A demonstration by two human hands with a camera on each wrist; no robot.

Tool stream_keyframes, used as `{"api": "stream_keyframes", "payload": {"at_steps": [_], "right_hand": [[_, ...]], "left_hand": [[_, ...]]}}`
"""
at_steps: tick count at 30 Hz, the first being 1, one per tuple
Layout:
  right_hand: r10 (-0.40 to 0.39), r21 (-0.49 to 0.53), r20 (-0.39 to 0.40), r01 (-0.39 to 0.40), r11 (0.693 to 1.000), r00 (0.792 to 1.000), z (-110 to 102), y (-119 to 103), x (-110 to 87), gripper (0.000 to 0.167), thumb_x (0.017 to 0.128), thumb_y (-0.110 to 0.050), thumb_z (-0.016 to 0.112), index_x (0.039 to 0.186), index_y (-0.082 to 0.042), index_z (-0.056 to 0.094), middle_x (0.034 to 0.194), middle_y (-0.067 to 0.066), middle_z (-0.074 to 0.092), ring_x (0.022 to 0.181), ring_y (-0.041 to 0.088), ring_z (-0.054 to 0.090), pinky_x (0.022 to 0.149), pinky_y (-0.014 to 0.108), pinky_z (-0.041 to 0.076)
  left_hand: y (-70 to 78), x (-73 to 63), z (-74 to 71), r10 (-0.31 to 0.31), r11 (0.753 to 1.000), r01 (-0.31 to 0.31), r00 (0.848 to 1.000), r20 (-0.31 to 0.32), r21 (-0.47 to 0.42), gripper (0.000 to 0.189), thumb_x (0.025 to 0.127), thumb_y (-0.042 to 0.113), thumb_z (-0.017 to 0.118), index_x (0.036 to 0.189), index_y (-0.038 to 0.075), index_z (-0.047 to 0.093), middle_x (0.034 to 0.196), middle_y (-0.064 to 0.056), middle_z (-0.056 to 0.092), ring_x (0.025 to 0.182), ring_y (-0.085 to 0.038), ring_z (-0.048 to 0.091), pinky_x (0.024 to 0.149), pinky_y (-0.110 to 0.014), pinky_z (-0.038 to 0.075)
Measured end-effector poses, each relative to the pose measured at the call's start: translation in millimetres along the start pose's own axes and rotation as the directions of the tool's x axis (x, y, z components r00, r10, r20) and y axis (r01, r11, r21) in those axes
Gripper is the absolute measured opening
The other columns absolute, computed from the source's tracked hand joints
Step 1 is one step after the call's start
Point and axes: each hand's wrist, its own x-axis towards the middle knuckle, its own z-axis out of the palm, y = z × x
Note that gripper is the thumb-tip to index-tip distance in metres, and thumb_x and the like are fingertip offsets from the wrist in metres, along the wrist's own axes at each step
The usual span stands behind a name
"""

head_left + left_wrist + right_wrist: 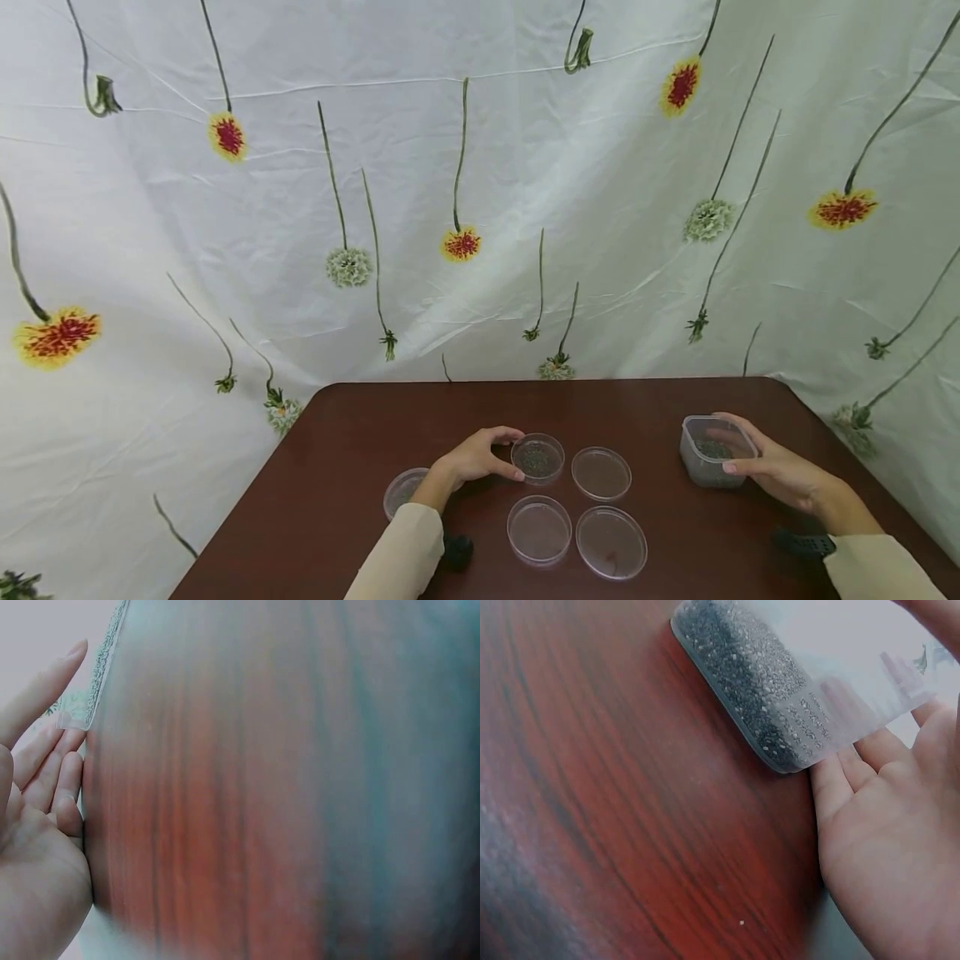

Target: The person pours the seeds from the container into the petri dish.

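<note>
My left hand [480, 457] holds a round transparent petri dish [537, 458] by its left side, thumb in front and fingers behind. Small dark seeds cover the dish bottom; its edge [101, 671] shows in the left wrist view. Over on the right, my right hand [787, 471] grips a transparent square plastic tub [708, 475] between the thumb at the front and the fingers at the back. Dark, grainy seeds [742, 682] fill its lower part in the right wrist view. The tub stands on the brown table.
Three more petri dishes lie near the middle: one dish [601, 473] behind, another dish [538, 530] and a third dish [611, 542] in front. A further dish [401, 493] is partly hidden by my left forearm. The brown table [360, 433] meets a flowered white cloth [420, 317].
</note>
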Motion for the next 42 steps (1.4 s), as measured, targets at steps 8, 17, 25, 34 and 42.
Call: {"api": "stream_keyframes", "payload": {"at_steps": [8, 17, 25, 34, 42], "right_hand": [[-0.006, -0.005, 0.003, 0.006, 1.000, 1.000, -1, -1, 1.0, 0.077, 0.106, -0.005, 0.055, 0.163, -0.019, 0.005, 0.147, -0.015, 0.034, 0.126, -0.014, 0.041, 0.101, 0.038, 0.040], [-0.003, -0.050, -0.049, 0.000, 0.999, 0.999, -4, -16, 2.4, 0.092, 0.101, -0.002, 0.062, 0.167, -0.027, 0.004, 0.166, 0.030, -0.013, 0.152, 0.048, -0.007, 0.108, 0.078, 0.012], [-0.059, -0.209, -0.104, 0.036, 0.977, 0.993, -7, -43, 3.9, 0.081, 0.100, -0.002, 0.063, 0.166, -0.018, 0.019, 0.162, 0.038, 0.010, 0.145, 0.061, 0.010, 0.102, 0.079, 0.024], [-0.082, -0.322, -0.132, 0.035, 0.946, 0.988, -10, -64, 7.3, 0.081, 0.099, -0.004, 0.067, 0.161, 0.005, 0.016, 0.163, 0.037, 0.014, 0.145, 0.061, 0.009, 0.103, 0.051, 0.043], [-0.109, -0.360, -0.123, 0.058, 0.931, 0.986, -1, -90, 11.1, 0.086, 0.097, -0.008, 0.071, 0.163, 0.003, 0.016, 0.165, 0.032, 0.014, 0.148, 0.055, 0.011, 0.097, 0.025, 0.044]], "left_hand": [[-2.3, 0.4, -1.1, 0.003, 1.000, -0.003, 1.000, 0.002, -0.004, 0.063, 0.082, 0.012, 0.090, 0.139, 0.011, 0.064, 0.137, -0.007, 0.058, 0.133, -0.034, 0.047, 0.113, -0.057, 0.033], [-2.8, 0.3, -1.6, -0.003, 1.000, 0.003, 1.000, 0.006, -0.019, 0.064, 0.081, 0.011, 0.091, 0.140, 0.010, 0.064, 0.137, -0.007, 0.059, 0.134, -0.034, 0.046, 0.113, -0.057, 0.032], [-3.2, 0.5, -2.4, 0.000, 1.000, 0.000, 1.000, 0.007, -0.029, 0.065, 0.081, 0.011, 0.091, 0.140, 0.010, 0.064, 0.138, -0.008, 0.058, 0.134, -0.035, 0.046, 0.113, -0.057, 0.033], [-1.8, 0.6, -1.6, -0.003, 1.000, 0.003, 1.000, 0.000, -0.024, 0.065, 0.081, 0.011, 0.091, 0.139, 0.009, 0.064, 0.137, -0.008, 0.059, 0.134, -0.035, 0.047, 0.114, -0.057, 0.032], [-3.2, 1.3, -0.7, 0.003, 1.000, -0.003, 1.000, -0.002, -0.012, 0.064, 0.081, 0.011, 0.091, 0.139, 0.010, 0.064, 0.137, -0.007, 0.059, 0.133, -0.034, 0.047, 0.112, -0.056, 0.035]]}}
